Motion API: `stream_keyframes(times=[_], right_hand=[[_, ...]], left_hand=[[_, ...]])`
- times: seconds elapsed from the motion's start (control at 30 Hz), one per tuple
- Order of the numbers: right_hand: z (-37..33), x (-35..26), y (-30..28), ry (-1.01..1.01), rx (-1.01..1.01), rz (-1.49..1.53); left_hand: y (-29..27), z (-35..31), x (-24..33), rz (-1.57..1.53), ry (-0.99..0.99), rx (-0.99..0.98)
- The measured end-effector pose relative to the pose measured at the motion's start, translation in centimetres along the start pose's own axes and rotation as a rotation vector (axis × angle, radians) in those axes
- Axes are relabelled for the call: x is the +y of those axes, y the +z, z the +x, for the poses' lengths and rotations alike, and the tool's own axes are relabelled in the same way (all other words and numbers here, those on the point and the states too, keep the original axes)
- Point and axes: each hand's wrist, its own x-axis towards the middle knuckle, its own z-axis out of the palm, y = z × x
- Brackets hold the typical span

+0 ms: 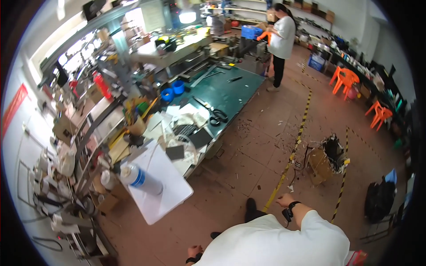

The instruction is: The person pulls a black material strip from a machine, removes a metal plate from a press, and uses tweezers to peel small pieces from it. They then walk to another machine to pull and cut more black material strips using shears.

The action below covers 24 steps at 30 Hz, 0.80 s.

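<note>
Currently the right hand [282, 201] hangs loosely curled, nothing visible in it; the left hand's [195, 252] grip I cannot tell. A white bottle [144, 181] with a blue band stands on a white board [164, 201] at the green table's [244, 86] near corner, beyond it black scissors [217, 116]. An open cardboard box [318, 167] obstructs the floor [242, 162] between striped tapes [300, 133].

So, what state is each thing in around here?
Right hand: partly curled
Left hand: partly curled
Cardboard box: open, dark scraps inside
White-and-blue can: standing upright
Black scissors: lying flat, blade opening unclear
Orange seats: standing
Hanging lamp: lit
</note>
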Motion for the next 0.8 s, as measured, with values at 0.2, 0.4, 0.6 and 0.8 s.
stream_keyframes(times=[0.2, 0.4, 0.6, 0.8], right_hand=[[3.5, 7.6, -0.6, 0.190, 0.002, 0.304], [11.4, 21.6, -4.0, 0.269, 0.112, 0.167], [18.4, 25.6, -14.7, 0.506, 0.143, 0.575], [27.6, 22.6, -25.0, 0.415, 0.125, 0.838]], left_hand=[[4.4, 3.1, 10.0, 0.290, -0.120, 0.003], [14.7, 11.1, 19.2, 0.706, 0.163, -0.181], [28.5, 15.2, 33.0, 0.843, 0.526, -0.367], [40.2, 14.9, 47.1, 0.690, 0.541, -0.180]])
